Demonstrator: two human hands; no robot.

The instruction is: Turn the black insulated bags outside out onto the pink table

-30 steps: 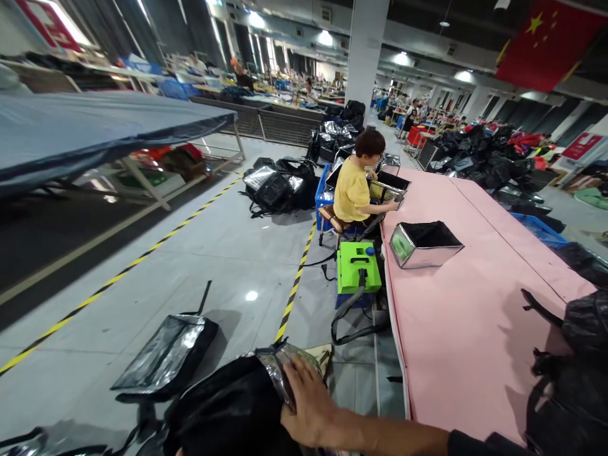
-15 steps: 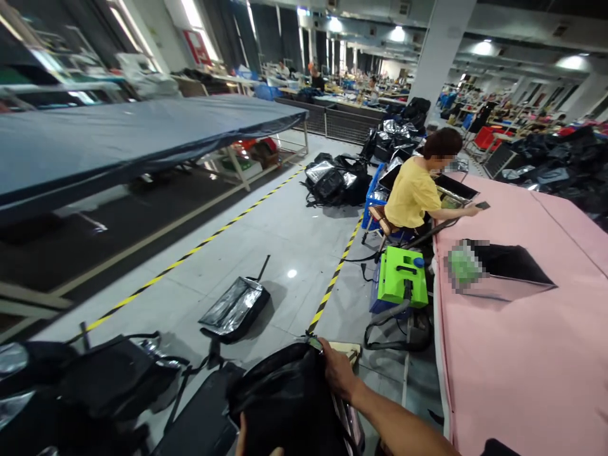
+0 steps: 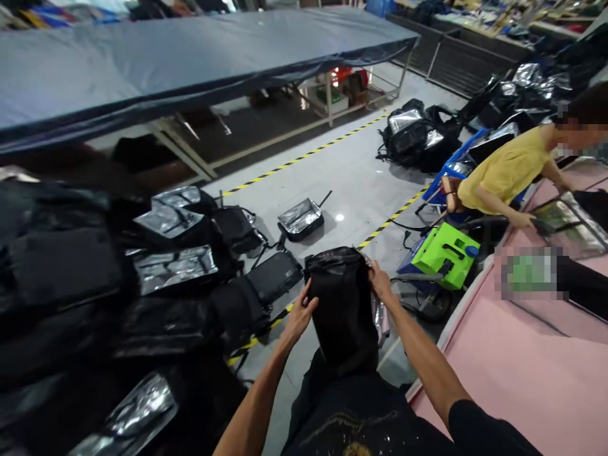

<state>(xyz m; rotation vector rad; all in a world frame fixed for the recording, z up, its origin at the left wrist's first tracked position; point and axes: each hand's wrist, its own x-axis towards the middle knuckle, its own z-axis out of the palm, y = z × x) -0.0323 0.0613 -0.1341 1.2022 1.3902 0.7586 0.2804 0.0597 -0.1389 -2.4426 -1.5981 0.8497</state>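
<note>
Both hands grip black bag (image 3: 342, 304): left hand (image 3: 299, 315) clasps left side, right hand (image 3: 380, 283) pinches top right edge; no label readable.

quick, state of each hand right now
Left hand: closed on the left side of the black bag.
Right hand: closed on the same bag's upper right edge.

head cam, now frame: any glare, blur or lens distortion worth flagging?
Head view: a white glare spot sits on the glossy floor; the foil linings flare bright; the black bag between the left hand and right hand is near-featureless dark; the bag pile at left looks smeared; the blue table shows a bowed edge, wide-angle distortion; a pixelated patch covers part of the pink table.
</note>
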